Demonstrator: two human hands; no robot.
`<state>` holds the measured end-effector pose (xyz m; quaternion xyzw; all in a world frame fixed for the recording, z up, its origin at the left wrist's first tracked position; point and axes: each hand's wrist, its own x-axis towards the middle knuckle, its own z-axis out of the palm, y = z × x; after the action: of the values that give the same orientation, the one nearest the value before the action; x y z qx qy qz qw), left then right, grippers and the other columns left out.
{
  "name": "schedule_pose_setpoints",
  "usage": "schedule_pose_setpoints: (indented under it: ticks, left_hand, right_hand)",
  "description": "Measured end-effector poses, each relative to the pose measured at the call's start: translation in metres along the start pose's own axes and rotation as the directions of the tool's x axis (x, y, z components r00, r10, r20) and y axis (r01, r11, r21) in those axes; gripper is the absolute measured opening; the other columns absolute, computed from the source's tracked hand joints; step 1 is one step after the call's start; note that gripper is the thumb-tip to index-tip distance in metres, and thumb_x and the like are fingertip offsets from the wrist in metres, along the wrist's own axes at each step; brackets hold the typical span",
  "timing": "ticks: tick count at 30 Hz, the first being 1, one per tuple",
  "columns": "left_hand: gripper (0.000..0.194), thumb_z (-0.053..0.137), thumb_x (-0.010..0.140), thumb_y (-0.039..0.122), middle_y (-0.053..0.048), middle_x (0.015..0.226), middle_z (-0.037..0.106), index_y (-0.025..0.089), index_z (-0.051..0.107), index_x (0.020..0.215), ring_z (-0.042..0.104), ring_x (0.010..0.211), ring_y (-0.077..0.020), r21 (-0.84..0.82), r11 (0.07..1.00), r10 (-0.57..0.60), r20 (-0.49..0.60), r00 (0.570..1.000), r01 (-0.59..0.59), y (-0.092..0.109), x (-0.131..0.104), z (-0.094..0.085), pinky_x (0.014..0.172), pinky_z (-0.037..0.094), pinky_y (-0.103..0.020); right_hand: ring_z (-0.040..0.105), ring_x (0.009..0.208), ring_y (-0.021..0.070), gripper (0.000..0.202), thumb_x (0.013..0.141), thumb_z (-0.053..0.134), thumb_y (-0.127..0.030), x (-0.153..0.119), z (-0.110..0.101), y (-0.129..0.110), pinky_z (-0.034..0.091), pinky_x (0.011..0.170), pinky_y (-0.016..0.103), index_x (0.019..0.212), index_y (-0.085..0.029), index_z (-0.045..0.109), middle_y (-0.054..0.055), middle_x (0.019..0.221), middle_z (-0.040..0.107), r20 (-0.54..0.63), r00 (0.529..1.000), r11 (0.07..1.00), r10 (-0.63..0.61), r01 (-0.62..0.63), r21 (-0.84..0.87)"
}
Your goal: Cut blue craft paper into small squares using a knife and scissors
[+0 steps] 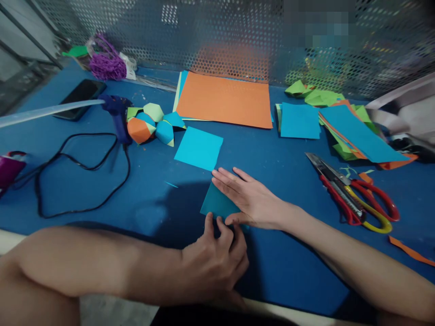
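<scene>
A blue square of paper (217,199) lies on the table in front of me, partly covered by both hands. My right hand (249,197) rests flat across its upper right part, fingers stretched out and open. Curled and closed, my left hand (219,253) has its fingertips on the paper's near edge; its thumb is hidden from view. Just beyond my right fingertips lies another square, a lighter blue paper (200,148). A folded paper piece (149,124) in orange, blue and pale green sits farther back on the left.
Around the blue table (285,262) are a glue gun (117,115) with its cord, a phone (79,98), purple shredded filler (105,61), large orange sheets (226,99), small blue squares (300,120), paper strips (365,131), scissors (374,197) and a utility knife (340,188).
</scene>
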<state>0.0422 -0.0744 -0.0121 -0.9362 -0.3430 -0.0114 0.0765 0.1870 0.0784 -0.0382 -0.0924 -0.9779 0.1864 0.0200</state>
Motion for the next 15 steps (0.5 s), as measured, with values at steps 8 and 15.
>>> schedule_pose_setpoints:
  ticks: [8, 15]
  left_hand:
    - [0.075, 0.032, 0.088, 0.073, -0.023, 0.119, 0.064, 0.012, 0.066, 0.115, 0.065, 0.093, -0.0363, 0.012, 1.0, -0.002, -0.016, 1.0, 0.002, 0.0, -0.001, -0.001, 0.074, 0.055, -0.061]
    - [0.074, 0.033, 0.089, 0.071, -0.022, 0.125, 0.062, 0.012, 0.065, 0.119, 0.064, 0.098, -0.0374, 0.011, 1.0, -0.01, 0.03, 0.999, 0.009, 0.001, 0.0, -0.003, 0.076, 0.055, -0.059]
  right_hand:
    - [0.016, 0.148, 0.0328, 0.098, 0.085, 0.022, -0.078, -0.006, -0.007, 0.029, 0.012, 0.117, 0.063, 0.152, -0.007, 0.025, 0.021, 0.157, 0.025, -0.037, 0.992, 0.983, 0.122, -0.125, -0.134]
    - [0.018, 0.148, 0.0253, 0.08, 0.092, 0.01, -0.069, -0.021, -0.01, 0.038, 0.016, 0.119, 0.056, 0.156, -0.021, 0.017, 0.013, 0.159, 0.027, -0.219, 0.971, 0.995, 0.1, -0.097, 0.023]
